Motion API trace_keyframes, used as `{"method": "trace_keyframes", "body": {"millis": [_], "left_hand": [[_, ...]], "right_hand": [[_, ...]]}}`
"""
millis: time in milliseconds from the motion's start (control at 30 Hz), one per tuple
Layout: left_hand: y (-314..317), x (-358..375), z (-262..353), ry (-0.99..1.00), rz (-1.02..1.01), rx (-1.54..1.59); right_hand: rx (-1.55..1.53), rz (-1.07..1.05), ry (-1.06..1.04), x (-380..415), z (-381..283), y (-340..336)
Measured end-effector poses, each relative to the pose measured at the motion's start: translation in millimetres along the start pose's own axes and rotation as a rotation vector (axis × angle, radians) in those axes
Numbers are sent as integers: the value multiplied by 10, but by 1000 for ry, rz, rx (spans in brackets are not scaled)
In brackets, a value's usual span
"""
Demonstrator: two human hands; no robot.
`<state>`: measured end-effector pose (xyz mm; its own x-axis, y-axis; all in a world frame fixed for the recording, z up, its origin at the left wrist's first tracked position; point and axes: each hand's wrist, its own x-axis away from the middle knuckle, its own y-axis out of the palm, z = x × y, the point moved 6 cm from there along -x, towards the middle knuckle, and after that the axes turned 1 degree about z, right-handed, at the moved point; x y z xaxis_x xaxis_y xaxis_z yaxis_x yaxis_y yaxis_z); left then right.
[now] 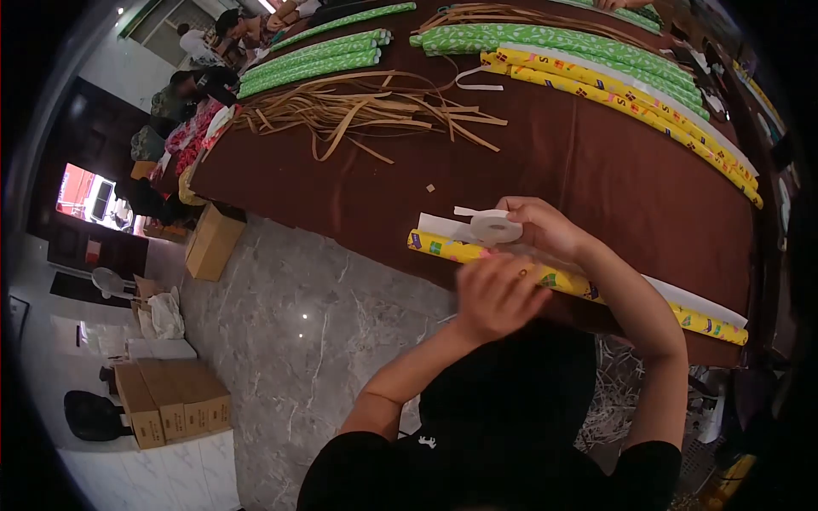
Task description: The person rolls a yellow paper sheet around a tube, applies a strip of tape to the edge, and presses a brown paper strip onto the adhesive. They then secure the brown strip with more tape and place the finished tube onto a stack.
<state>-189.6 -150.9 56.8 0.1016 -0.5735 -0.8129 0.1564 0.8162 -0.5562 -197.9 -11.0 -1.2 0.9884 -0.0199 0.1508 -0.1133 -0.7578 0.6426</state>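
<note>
A roll of white tape (495, 227) is gripped in my right hand (545, 226), with a short loose end sticking out to its left. Just below it, my left hand (501, 298) is over a yellow patterned wrapping paper roll (558, 280), its fingers smeared by motion. This roll lies along the table's near edge, a white flap of the paper (694, 300) showing along its far side. The tape overlaps the paper's white edge near the left end of the roll in this view.
A brown-covered table (366, 196) bears loose tan strips (358, 111), green patterned rolls (319, 60) and more yellow rolls (630, 102). One small tan scrap (430, 188) lies nearby. Other people sit at the far left; another person's hand (612, 4) shows at the top. Cardboard boxes (170, 400) stand left.
</note>
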Motion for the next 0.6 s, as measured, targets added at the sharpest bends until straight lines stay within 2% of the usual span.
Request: {"method": "trace_keyframes", "body": {"millis": [33, 100, 133, 167, 200, 267, 333, 433, 500, 567, 600], "left_hand": [[-162, -6, -220, -131, 60, -93], [-300, -32, -715, -479, 68, -61], [-306, 49, -893, -713, 81, 263], [-262, 136, -1025, -937, 94, 591], [-290, 169, -1051, -968, 40, 620], [-302, 264, -1016, -1005, 12, 699], [-299, 354, -962, -1065, 28, 844], [-369, 376, -1018, -1002, 22, 726], [-413, 341, -1053, -934, 44, 644], [-495, 267, -1066, -886, 66, 656], [-492, 295, -1083, -928, 77, 714]], "right_hand": [[124, -11, -42, 46, -60, 100], [336, -3, -118, 99, -146, 239], [325, -1, -121, 108, -126, 228], [521, -27, -171, 111, -134, 241], [718, -52, -224, 108, -146, 267], [737, -26, -224, 110, -126, 295], [711, -11, -330, 136, -123, 283], [828, 5, -372, 163, -165, 311], [801, -21, -407, 138, -147, 317], [811, -4, -347, 156, -128, 324], [736, -7, -310, 164, -142, 356]]}}
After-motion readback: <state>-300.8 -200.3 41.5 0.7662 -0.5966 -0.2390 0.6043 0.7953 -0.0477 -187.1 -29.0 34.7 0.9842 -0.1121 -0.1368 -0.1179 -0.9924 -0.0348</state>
